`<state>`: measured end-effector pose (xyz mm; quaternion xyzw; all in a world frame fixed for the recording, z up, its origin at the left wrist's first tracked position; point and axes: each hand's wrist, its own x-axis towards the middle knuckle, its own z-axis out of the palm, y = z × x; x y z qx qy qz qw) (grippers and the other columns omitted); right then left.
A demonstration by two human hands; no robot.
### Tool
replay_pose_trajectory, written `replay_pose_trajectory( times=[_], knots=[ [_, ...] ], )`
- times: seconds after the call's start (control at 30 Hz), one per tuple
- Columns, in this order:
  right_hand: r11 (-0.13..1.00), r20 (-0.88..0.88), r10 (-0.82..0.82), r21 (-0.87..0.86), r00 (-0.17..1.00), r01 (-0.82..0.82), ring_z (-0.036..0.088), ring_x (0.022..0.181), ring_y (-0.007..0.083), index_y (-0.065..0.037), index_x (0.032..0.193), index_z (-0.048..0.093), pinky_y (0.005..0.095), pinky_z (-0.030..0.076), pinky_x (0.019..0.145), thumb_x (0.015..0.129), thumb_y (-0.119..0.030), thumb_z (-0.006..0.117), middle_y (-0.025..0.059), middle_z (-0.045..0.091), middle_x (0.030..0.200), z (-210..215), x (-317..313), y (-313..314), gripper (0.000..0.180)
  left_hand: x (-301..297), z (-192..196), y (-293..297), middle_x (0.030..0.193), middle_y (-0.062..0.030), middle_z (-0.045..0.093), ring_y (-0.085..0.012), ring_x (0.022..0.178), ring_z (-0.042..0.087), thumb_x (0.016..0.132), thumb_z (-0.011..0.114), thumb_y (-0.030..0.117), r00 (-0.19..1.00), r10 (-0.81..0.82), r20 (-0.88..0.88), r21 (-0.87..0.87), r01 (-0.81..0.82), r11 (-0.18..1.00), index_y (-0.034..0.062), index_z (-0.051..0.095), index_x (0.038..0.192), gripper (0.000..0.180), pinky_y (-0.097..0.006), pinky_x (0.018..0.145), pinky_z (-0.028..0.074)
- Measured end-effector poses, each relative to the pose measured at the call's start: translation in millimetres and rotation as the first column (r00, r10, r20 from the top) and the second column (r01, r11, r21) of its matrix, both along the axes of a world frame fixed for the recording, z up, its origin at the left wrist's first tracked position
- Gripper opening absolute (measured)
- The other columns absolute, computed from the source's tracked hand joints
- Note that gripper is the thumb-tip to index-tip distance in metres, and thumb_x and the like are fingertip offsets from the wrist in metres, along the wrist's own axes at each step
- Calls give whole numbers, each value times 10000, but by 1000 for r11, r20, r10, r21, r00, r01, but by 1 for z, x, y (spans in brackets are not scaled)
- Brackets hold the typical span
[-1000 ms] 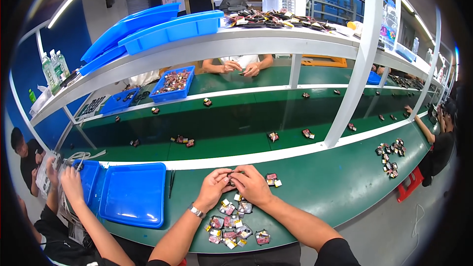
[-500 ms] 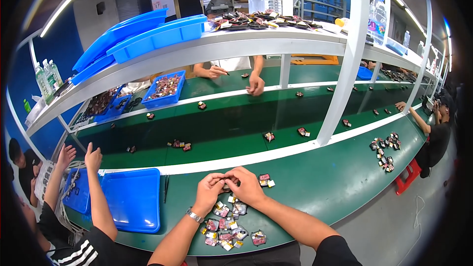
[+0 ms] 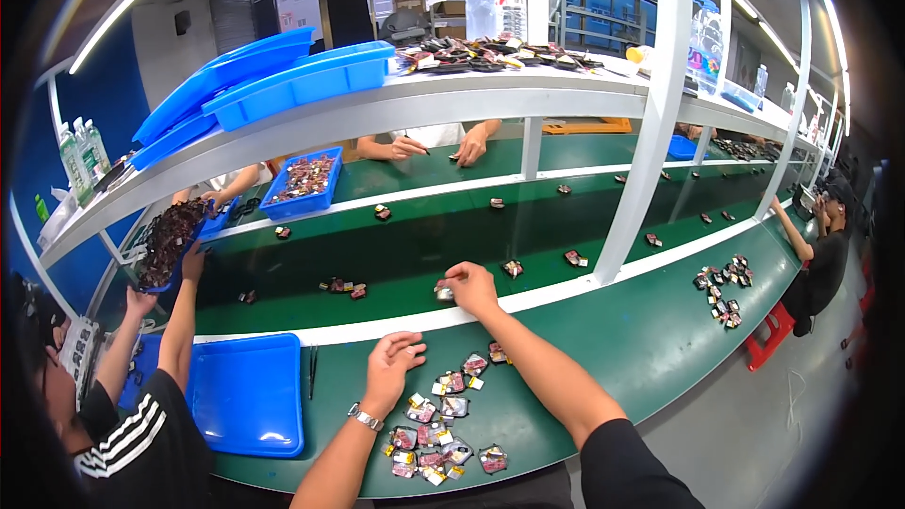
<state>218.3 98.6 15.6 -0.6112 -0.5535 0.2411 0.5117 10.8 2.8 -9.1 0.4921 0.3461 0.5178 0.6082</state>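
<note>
My right hand (image 3: 474,289) reaches over the white rail and pinches a small electronic module (image 3: 443,291) at the green conveyor belt (image 3: 405,259). Whether that module touches the belt, I cannot tell. My left hand (image 3: 392,369), with a metal watch at the wrist, hovers over the green worktop, fingers loosely apart and holding nothing. Right beside it lies a cluster of similar modules (image 3: 431,435), with red boards, black edges and silver and yellow-white parts. One more module (image 3: 492,458) sits just to the right of the cluster, and my right forearm partly covers another (image 3: 498,353).
A blue tray (image 3: 295,396) and black tweezers (image 3: 312,372) lie left of my left hand. At the left, co-workers' hands hold a loaded tray (image 3: 172,243). A white post (image 3: 650,132) rises at the right; more modules (image 3: 724,290) lie beyond it. A shelf (image 3: 452,104) spans overhead.
My hands have parted: the right moved forward to the belt with a module, while the left stayed over the worktop and opened. The left co-worker's hands went to a loaded tray.
</note>
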Motion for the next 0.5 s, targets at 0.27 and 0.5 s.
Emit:
replay_pose_trajectory(
  times=[0.27,0.5],
  knots=[
    [971,598,-238,140,766,192,538,1033,336,-53,977,656,444,464,877,741,-245,753,145,592,1037,0,22,22,319,-9,1,-3,1156,-150,616,-217,1030,626,926,527,6,995,-77,-60,32,79,996,-46,557,1124,206,-328,861,544],
    [864,585,-379,-55,717,501,554,1055,352,-7,1129,542,460,457,901,695,-238,797,168,593,1068,-10,105,7,554,-3,-3,4,1115,-144,634,-199,985,632,930,526,11,989,-123,-81,58,128,990,-44,564,1105,188,-311,830,543]
  ],
)
